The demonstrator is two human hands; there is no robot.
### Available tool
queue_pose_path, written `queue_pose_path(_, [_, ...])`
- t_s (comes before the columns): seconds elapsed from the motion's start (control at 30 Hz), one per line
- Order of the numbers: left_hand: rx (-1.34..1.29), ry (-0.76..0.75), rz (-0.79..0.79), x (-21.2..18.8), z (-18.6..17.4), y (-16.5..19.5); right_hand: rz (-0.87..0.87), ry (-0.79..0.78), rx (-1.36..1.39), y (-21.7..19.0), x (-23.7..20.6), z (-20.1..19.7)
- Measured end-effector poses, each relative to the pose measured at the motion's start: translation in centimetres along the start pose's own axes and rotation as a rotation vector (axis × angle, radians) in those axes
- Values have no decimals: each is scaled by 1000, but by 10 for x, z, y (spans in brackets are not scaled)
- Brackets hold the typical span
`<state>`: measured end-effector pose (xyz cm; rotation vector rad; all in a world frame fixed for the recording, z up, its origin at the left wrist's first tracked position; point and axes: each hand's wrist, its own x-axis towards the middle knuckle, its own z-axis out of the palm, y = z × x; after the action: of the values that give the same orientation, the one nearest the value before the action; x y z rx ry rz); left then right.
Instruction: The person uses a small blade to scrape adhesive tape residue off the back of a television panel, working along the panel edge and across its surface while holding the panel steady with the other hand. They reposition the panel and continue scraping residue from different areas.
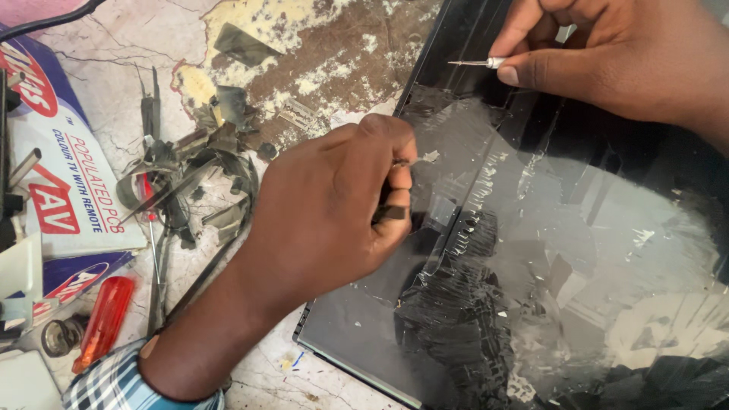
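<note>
Two hands worked over a dark glass panel [547, 250] on a cracked, flaking worktop [304, 45].

At far left lay a printed carton [68, 175], an orange-handled screwdriver [102, 323] and a heap of grey scraps [197, 175]. The left hand [326, 212], fingers curled tightly together, pinched a small dark piece [391, 212] at the panel's edge; what it was stayed unclear. The right hand [623, 57], partly cut off, pinched a thin metal tool [474, 63] pointing left. The panel ran off-frame rightward.
</note>
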<state>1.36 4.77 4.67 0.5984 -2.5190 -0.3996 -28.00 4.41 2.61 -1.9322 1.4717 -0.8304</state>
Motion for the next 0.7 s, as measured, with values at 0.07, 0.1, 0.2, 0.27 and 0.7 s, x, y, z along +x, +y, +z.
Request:
queue_pose_path(0.07, [-25, 2, 6, 0, -1, -1, 14, 0, -6, -2, 0, 1])
queue_pose_path(0.1, [-19, 13, 22, 0, -1, -1, 40, 6, -15, -4, 1, 1])
queue_pose_path(0.2, [-75, 9, 5, -2, 1, -7, 101, 13, -44, -7, 1, 3])
queue_pose_path(0.27, [-229, -19, -82, -4, 3, -15, 115, 8, -73, -6, 0, 2])
queue_pose_path(0.7, [-739, 223, -242, -15, 28, -52, -135, -20, 142, -2, -6, -6])
